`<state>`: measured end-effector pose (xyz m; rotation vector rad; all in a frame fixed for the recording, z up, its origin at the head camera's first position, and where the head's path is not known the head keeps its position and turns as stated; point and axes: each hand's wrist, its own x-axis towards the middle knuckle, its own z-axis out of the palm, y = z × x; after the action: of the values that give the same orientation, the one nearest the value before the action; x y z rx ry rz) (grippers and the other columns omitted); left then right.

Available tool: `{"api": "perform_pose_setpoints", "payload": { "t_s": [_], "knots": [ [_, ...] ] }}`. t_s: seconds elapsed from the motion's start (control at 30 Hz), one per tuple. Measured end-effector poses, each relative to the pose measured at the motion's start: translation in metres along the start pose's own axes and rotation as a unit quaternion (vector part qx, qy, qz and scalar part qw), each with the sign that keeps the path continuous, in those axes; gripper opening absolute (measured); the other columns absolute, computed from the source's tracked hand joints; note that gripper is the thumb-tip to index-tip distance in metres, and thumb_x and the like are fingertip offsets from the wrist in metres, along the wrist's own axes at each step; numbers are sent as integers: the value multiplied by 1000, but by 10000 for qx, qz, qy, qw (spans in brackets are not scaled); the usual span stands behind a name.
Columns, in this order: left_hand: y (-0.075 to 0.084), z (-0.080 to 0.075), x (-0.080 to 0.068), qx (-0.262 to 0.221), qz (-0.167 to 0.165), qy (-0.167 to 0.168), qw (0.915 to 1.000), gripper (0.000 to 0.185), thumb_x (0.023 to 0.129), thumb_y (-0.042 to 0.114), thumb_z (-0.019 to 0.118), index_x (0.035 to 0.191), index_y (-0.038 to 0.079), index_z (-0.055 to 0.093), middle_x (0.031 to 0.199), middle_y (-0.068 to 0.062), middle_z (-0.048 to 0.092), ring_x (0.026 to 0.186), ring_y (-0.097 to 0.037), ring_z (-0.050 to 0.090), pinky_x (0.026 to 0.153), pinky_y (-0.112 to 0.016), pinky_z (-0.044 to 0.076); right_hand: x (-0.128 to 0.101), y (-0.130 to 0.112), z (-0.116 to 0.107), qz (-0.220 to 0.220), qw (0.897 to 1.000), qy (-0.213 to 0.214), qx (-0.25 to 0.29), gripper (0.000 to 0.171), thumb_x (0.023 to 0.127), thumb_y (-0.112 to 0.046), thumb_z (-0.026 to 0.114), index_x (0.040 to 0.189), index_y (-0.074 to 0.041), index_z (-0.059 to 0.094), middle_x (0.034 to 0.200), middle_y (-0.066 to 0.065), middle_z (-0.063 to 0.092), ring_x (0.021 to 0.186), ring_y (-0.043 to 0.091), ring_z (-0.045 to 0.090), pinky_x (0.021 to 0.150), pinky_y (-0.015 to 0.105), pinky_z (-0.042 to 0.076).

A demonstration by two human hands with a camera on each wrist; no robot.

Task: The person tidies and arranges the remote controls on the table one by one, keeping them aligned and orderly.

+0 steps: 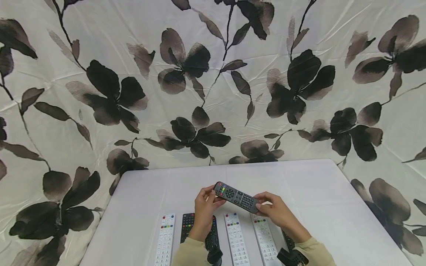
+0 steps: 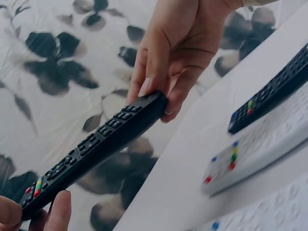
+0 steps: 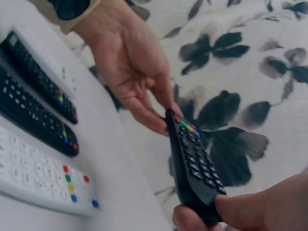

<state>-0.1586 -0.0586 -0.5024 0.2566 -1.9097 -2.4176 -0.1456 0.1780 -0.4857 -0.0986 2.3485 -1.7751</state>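
Note:
A black remote control (image 1: 236, 197) with coloured buttons is held above the white table, tilted down toward the right. My left hand (image 1: 204, 210) pinches its upper left end, where the red button is. At the other end, my right hand (image 1: 277, 212) pinches it between thumb and fingers. Both wrist views show the same black remote (image 2: 91, 149) spanning the two hands, its buttons facing up. In the right wrist view the thumb of the right hand (image 3: 260, 207) lies on the remote's near end.
Below the hands lies a row of remotes: a white one (image 1: 165, 240) at left, two black ones (image 1: 188, 225) (image 1: 213, 236) partly behind the left arm, two more white ones (image 1: 237, 240) (image 1: 265, 236), and a black one (image 1: 288, 240) by the right sleeve. Flowered cloth (image 1: 246, 111) hangs behind the table (image 1: 299, 177).

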Motion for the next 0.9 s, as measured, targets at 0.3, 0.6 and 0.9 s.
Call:
{"api": "perform_pose_setpoints", "payload": {
  "t_s": [0.3, 0.6, 0.9],
  "knots": [
    [-10, 36, -16, -132, -114, -343, 9993, 29, 110, 4, 49, 136, -8, 55, 125, -19, 58, 90, -16, 72, 86, -32, 65, -29, 15, -29, 430, 9981, 443, 67, 33, 101, 3, 60, 133, 13, 61, 113, 20, 59, 98, 24, 74, 82, 30, 65],
    [-24, 63, -30, -20, -232, -591, 9980, 27, 109, 5, 50, 133, -6, 56, 121, -15, 60, 90, -17, 71, 84, -31, 65, -57, 32, -44, 925, 9917, 875, 173, 33, 101, 3, 60, 132, 13, 60, 113, 20, 60, 100, 29, 76, 82, 32, 66],
    [-34, 83, -32, 39, -347, -1004, 9943, 29, 109, 6, 50, 135, -6, 56, 118, -14, 61, 90, -15, 70, 85, -30, 65, -75, 47, -59, 1113, 9891, 843, 476, 37, 104, 3, 57, 137, 16, 52, 120, 23, 61, 105, 29, 74, 87, 36, 65]
  ]
}}
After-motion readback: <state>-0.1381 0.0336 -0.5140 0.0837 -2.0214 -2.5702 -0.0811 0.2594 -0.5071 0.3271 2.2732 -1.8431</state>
